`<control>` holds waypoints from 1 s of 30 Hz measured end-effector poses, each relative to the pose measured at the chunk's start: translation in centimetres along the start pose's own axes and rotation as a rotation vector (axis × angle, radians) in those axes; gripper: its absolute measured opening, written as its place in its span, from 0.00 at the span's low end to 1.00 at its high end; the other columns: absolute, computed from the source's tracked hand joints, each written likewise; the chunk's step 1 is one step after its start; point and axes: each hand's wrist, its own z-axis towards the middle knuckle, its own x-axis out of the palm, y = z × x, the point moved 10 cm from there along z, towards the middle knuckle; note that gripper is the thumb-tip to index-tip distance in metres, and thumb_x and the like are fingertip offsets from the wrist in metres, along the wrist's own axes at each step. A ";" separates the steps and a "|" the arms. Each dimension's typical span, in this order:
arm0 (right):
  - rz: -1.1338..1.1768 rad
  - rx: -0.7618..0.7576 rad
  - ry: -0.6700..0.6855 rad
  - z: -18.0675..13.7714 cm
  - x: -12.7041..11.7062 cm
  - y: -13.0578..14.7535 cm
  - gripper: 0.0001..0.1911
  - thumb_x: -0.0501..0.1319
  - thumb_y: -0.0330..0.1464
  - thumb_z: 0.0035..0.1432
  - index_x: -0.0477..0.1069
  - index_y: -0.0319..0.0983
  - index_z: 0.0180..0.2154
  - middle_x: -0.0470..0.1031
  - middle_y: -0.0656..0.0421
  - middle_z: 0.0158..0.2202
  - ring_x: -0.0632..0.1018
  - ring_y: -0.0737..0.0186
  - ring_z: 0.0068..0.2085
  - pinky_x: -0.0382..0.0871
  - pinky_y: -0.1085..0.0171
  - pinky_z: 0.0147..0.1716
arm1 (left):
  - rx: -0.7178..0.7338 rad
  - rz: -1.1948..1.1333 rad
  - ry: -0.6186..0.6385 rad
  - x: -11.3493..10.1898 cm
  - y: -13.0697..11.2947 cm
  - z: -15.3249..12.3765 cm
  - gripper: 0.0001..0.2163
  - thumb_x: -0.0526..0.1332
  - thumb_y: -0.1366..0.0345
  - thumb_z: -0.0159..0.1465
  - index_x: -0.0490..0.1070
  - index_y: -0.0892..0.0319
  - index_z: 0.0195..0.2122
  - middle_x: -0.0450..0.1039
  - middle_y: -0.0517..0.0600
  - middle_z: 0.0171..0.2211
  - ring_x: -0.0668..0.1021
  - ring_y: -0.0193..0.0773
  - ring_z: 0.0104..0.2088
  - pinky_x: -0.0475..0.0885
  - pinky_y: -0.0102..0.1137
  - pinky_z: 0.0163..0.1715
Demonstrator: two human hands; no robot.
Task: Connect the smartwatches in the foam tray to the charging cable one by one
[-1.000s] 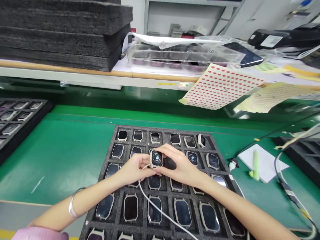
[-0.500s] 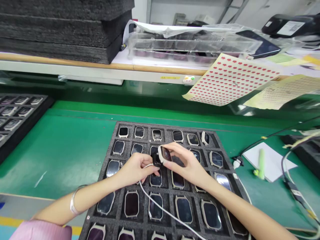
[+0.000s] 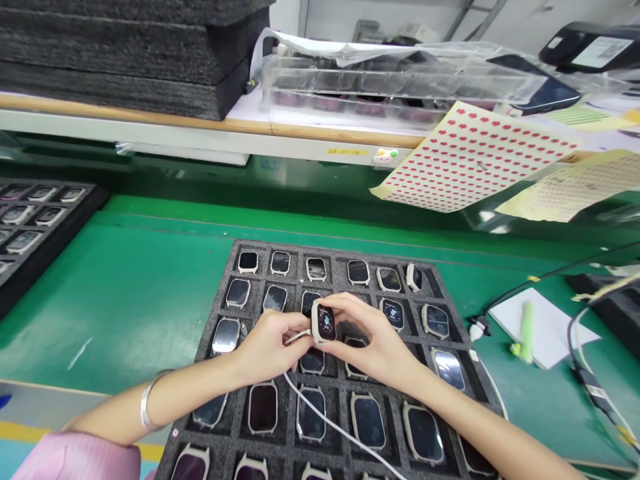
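Between thumb and fingers, my right hand [image 3: 373, 337] grips a smartwatch case [image 3: 324, 323] by its edges, its lit screen facing right. My left hand [image 3: 273, 343] is closed on the end of a white charging cable [image 3: 333, 421], pressed to the back of that watch. The cable's black charger head is hidden behind the watch now. Both hands are above a dark foam tray [image 3: 231, 373] whose square pockets hold several strapless watch cases. One watch [image 3: 391, 313] just right of my right hand also shows a lit screen.
A second foam tray of watches [image 3: 30, 220] lies at the left. Black foam blocks [image 3: 110, 60] and clear plastic trays [image 3: 400, 87] stand on the shelf; a sticker sheet [image 3: 470, 160] hangs from its edge. Cables [image 3: 583, 367], white paper [image 3: 547, 337] and a green pen-like item [image 3: 527, 330] lie right.
The watch and charger head have come together; a gap showed between them before. The watch has turned more upright, and its screen now shows a lit display.
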 end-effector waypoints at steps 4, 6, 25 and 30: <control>0.091 0.047 -0.010 -0.3 0.2 -0.2 0.21 0.66 0.30 0.57 0.66 0.43 0.51 0.70 0.55 0.47 0.75 0.57 0.46 0.73 0.59 0.45 | 0.024 0.075 -0.010 -0.2 -0.7 -0.3 0.06 0.57 0.67 0.61 0.72 0.61 0.29 0.67 0.45 0.18 0.69 0.31 0.17 0.61 0.24 0.18; 0.113 0.055 -0.008 -0.4 0.3 -0.1 0.20 0.65 0.30 0.57 0.66 0.42 0.51 0.70 0.55 0.47 0.75 0.56 0.46 0.73 0.58 0.47 | 0.045 0.113 -0.023 -0.4 -1.0 -0.4 0.06 0.57 0.68 0.60 0.72 0.61 0.29 0.65 0.45 0.18 0.68 0.31 0.17 0.60 0.24 0.18; 0.214 0.063 0.003 -0.3 0.3 -0.2 0.19 0.70 0.32 0.53 0.70 0.39 0.47 0.69 0.53 0.46 0.75 0.55 0.46 0.73 0.57 0.48 | 0.072 0.015 -0.011 -0.1 -1.5 -0.7 0.05 0.58 0.71 0.58 0.71 0.63 0.27 0.68 0.46 0.17 0.74 0.32 0.16 0.64 0.22 0.16; 0.279 0.085 0.026 -0.2 0.5 -0.3 0.21 0.71 0.32 0.51 0.71 0.39 0.46 0.70 0.53 0.46 0.76 0.56 0.44 0.73 0.57 0.48 | 0.040 -0.080 0.041 0.3 -1.4 -0.8 0.04 0.58 0.71 0.58 0.71 0.63 0.28 0.73 0.48 0.20 0.78 0.37 0.20 0.68 0.22 0.17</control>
